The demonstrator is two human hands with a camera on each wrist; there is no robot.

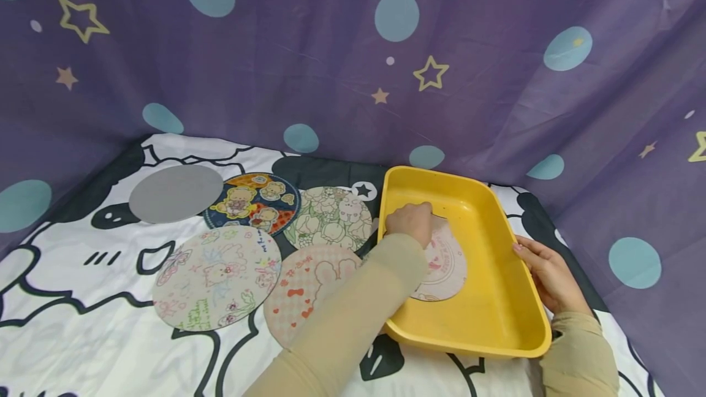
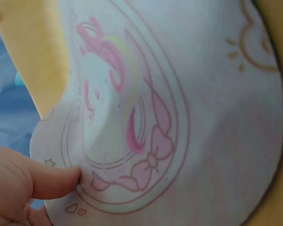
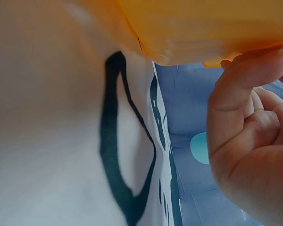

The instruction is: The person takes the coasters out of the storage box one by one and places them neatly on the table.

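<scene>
In the head view my left hand (image 1: 409, 223) is inside a yellow plastic tray (image 1: 485, 323), at its left side. It pinches the edge of a thin round mouse pad (image 1: 445, 262) with a pink unicorn drawing. In the left wrist view the thumb (image 2: 52, 181) presses on the printed face, and the mouse pad (image 2: 212, 141) bends in a curve. My right hand (image 1: 554, 277) holds the tray's right rim, thumb over the top edge. The right wrist view shows its curled fingers (image 3: 250, 75) against the tray's outer wall (image 3: 188, 33).
Left of the tray lie several round pads: a plain grey one (image 1: 176, 193), a dark blue bear one (image 1: 254, 201), a green floral one (image 1: 331, 219), a doodle one (image 1: 217, 277) and a pink checked one (image 1: 292, 299). A purple curtain (image 1: 331, 48) hangs behind the cloth-covered table (image 1: 66, 348).
</scene>
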